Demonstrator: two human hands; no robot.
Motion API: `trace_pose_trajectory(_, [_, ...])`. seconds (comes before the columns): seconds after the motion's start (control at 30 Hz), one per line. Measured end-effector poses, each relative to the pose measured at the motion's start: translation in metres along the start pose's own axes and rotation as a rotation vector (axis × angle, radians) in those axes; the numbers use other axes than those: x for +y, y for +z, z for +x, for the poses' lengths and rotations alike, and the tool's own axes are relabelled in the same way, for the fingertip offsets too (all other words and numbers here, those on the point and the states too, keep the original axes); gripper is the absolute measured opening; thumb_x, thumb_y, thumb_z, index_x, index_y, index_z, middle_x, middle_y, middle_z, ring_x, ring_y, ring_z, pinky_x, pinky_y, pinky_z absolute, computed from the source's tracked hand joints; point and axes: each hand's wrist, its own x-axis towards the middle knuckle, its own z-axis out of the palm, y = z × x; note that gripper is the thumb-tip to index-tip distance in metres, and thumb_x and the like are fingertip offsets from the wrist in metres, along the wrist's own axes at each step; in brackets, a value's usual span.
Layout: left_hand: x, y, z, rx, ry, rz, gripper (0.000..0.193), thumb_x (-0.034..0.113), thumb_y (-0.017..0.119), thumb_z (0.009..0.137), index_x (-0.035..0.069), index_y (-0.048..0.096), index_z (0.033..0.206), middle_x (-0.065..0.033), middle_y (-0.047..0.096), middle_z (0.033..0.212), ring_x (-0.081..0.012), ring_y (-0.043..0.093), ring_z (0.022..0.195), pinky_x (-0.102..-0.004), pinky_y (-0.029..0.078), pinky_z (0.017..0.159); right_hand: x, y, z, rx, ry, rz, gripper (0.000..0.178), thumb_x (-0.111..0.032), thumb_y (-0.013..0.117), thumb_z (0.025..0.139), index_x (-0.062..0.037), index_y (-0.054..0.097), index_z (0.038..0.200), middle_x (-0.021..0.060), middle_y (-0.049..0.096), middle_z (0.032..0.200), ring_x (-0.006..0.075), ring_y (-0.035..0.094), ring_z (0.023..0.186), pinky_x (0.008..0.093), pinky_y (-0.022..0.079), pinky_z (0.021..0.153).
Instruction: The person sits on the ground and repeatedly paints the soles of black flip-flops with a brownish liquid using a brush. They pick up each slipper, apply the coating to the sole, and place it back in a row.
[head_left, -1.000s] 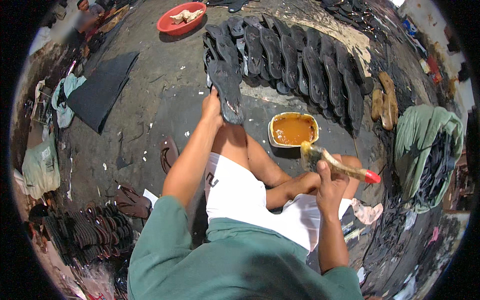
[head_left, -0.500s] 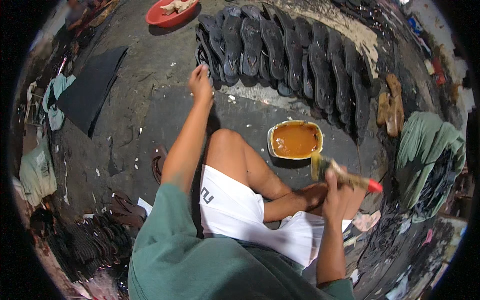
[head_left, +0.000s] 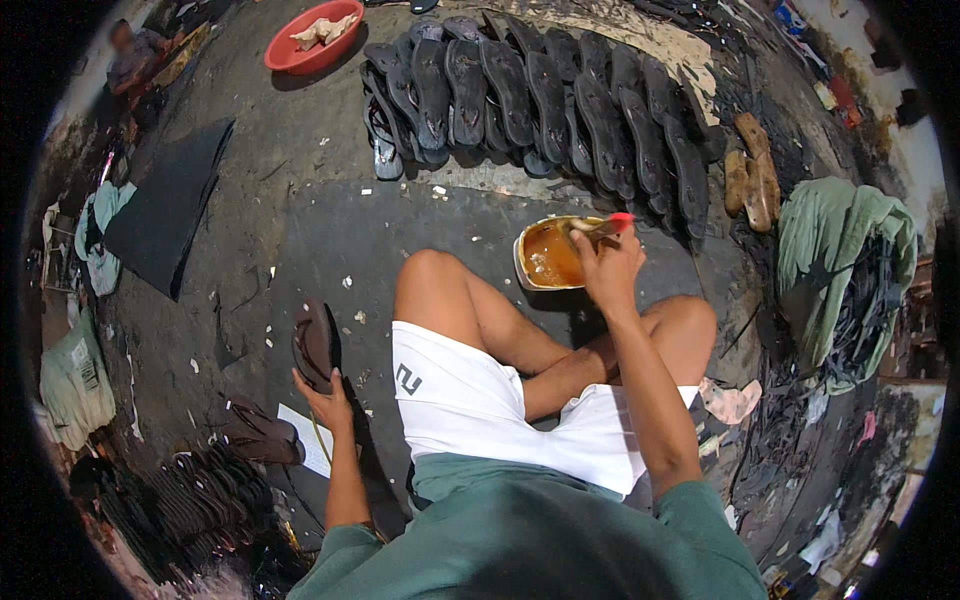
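Observation:
I sit cross-legged on a dark floor. My left hand (head_left: 325, 405) grips a dark brown sandal sole (head_left: 313, 343) at my left side, holding it up on edge just above the floor. My right hand (head_left: 608, 268) holds a brush with a red handle tip (head_left: 605, 225), its bristle end dipped into a white bowl of amber glue (head_left: 548, 255) beyond my knee. A row of several dark sandals (head_left: 540, 95) lies spread out on the floor past the bowl.
A red basin (head_left: 305, 45) sits far left. A black rubber sheet (head_left: 165, 205) lies to the left. Stacked soles (head_left: 190, 500) pile up near my left elbow, with white paper (head_left: 305, 440) beside them. A green cloth heap (head_left: 840, 265) and tan soles (head_left: 752, 175) are right. A person (head_left: 135, 60) sits far left.
My left hand drew back from the sandal row to my left side and picked up a brown sole. My right hand moved the brush from beside my knee into the glue bowl.

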Motion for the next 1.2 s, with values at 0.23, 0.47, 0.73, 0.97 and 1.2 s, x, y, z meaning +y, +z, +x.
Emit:
trace_pose_trajectory(0.23, [0.165, -0.01, -0.028, -0.35, 0.451, -0.107, 0.041, 0.023, 0.074, 0.084, 0.002, 0.064, 0.118, -0.0196, 0.035, 0.149, -0.0371, 0.037, 0.131, -0.0432, 0.031, 0.108, -0.009, -0.028, -0.045, -0.254, 0.045, -0.224, 0.025, -0.032, 0.066, 0.087, -0.0091, 0.073, 0.094, 0.013, 0.068, 0.079, 0.0335, 0.063, 0.073, 0.0443, 0.04, 0.075])
trace_pose_trajectory(0.47, [0.178, -0.007, -0.038, -0.443, 0.579, 0.202, 0.036, 0.024, 0.079, 0.077, 0.005, 0.071, 0.107, -0.0172, 0.049, 0.139, -0.0379, 0.037, 0.125, -0.0482, 0.032, 0.104, -0.007, -0.045, -0.055, -0.192, 0.083, -0.133, 0.035, -0.038, 0.061, 0.089, -0.0045, 0.072, 0.09, 0.0191, 0.069, 0.082, 0.0385, 0.066, 0.077, 0.0506, 0.042, 0.071])
trace_pose_trajectory(0.73, [0.197, 0.036, 0.002, -0.628, 0.85, 0.045, 0.04, 0.027, 0.054, 0.098, 0.003, 0.059, 0.13, -0.018, 0.05, 0.141, -0.0346, 0.041, 0.135, -0.0391, 0.032, 0.11, -0.038, -0.096, -0.031, -0.156, 0.4, 0.884, 0.043, -0.035, 0.068, 0.089, 0.0059, 0.07, 0.103, 0.0084, 0.07, 0.091, 0.0126, 0.062, 0.085, 0.0298, 0.048, 0.077])
trace_pose_trajectory(0.97, [0.288, 0.019, -0.058, -1.128, -0.36, -1.399, 0.054, 0.041, 0.041, 0.103, 0.006, 0.04, 0.143, -0.0116, 0.057, 0.128, -0.0218, 0.058, 0.116, -0.0315, 0.048, 0.097, -0.097, -0.178, -0.013, 0.036, 0.365, 1.382, 0.039, -0.025, 0.066, 0.093, 0.0047, 0.063, 0.117, 0.0106, 0.067, 0.11, 0.0121, 0.062, 0.097, 0.027, 0.048, 0.088])
trace_pose_trajectory(1.2, [0.345, 0.015, -0.096, -1.356, -0.187, -1.378, 0.057, 0.042, 0.039, 0.103, 0.012, 0.028, 0.151, -0.0086, 0.052, 0.134, -0.0162, 0.057, 0.112, -0.0288, 0.049, 0.092, -0.102, -0.147, -0.04, 0.163, 0.189, 0.912, 0.032, -0.023, 0.069, 0.09, 0.005, 0.069, 0.106, 0.0101, 0.071, 0.091, 0.0119, 0.063, 0.08, 0.0281, 0.049, 0.073])
